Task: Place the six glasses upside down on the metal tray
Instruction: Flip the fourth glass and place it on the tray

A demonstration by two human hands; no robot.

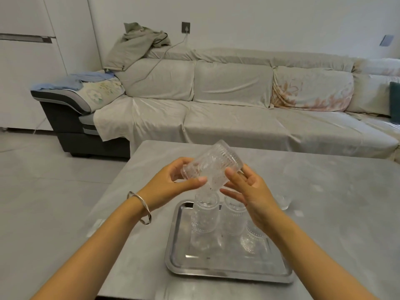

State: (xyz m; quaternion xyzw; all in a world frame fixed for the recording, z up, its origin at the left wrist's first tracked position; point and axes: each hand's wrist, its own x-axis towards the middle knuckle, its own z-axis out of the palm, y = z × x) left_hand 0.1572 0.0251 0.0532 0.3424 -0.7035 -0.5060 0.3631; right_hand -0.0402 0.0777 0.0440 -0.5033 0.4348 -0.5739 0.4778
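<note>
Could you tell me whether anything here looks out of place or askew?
Only one thing: a glass stands on the table, off the tray, behind the right hand. The tilted glass is simply held in both hands.

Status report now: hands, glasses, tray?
Both hands, left hand and right hand, hold one tilted glass above metal tray. Several glasses already there. Nothing blocking.

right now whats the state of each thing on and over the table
held glass: tilted in the air, gripped by both hands
left hand: on its lower end
right hand: at its upper end
tray: flat on table, near part bare
tray glasses: standing upside down on the tray
far glass: on table, off tray
</note>
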